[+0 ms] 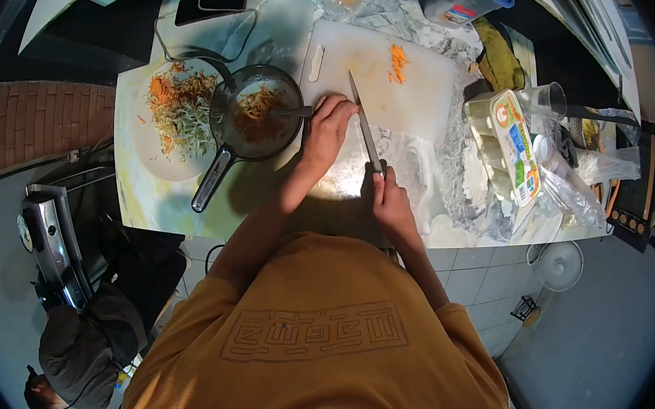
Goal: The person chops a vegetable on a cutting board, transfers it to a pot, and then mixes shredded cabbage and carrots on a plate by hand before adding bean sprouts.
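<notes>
My right hand grips the handle of a kitchen knife. The blade points up and slightly left over the near edge of a white cutting board. My left hand is at the board's lower left, its fingers bent together beside the blade; whatever they hold, if anything, is hidden. Orange carrot strips lie on the far part of the board. Just left of my left hand sits a dark frying pan with shredded food and a utensil resting in it.
A plate heaped with shredded vegetables stands left of the pan. At right are an egg carton, a clear cup and plastic bags. A blue-lidded container is at the back. Another person is at lower left.
</notes>
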A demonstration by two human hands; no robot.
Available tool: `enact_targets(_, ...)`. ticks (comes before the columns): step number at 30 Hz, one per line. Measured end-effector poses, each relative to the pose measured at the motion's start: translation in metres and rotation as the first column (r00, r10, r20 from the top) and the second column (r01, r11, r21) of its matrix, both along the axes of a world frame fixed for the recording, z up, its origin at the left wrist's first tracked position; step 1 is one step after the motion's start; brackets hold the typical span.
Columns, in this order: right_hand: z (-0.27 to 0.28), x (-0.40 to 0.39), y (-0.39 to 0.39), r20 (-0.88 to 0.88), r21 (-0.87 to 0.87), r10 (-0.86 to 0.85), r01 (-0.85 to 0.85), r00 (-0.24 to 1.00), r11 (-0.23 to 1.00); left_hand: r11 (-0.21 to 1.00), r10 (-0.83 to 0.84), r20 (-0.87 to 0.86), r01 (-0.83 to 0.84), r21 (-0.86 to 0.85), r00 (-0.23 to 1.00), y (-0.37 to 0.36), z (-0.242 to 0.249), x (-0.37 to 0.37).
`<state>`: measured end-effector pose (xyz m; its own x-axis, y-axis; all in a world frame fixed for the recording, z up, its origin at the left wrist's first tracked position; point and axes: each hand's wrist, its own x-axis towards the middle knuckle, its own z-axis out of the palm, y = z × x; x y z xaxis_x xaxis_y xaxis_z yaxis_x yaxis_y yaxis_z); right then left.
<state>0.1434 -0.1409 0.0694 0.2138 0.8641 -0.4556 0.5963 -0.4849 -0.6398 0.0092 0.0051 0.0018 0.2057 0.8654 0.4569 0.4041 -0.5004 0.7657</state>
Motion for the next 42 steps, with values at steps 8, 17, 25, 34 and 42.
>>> enact_targets(8, -0.009, -0.004, 0.011, 0.223, -0.02, 0.065, -0.062, 0.973, 0.998, 1.0, 0.004, 0.01, -0.004, -0.004, 1.0, 0.0, 0.001, -0.001)
enact_targets(17, -0.005, 0.015, 0.01, 0.287, 0.035, 0.085, -0.099, 0.954, 0.994, 1.0, 0.0, 0.048, 0.0, 0.008, 0.999, -0.005, 0.003, -0.006)
enact_targets(25, 0.01, 0.002, -0.001, 0.148, 0.059, 0.005, -0.014, 0.989, 0.998, 0.999, 0.002, 0.039, 0.0, -0.045, 0.999, -0.005, 0.006, -0.005)
enact_targets(34, 0.006, -0.004, -0.008, 0.136, 0.064, 0.0, -0.008, 0.991, 0.998, 1.0, -0.012, 0.041, 0.013, -0.025, 0.999, -0.003, 0.003, -0.005)
enact_targets(42, -0.002, -0.009, 0.001, 0.162, -0.015, 0.04, -0.039, 0.986, 0.999, 0.999, 0.007, 0.041, -0.005, -0.037, 0.999, -0.003, 0.005, -0.004)
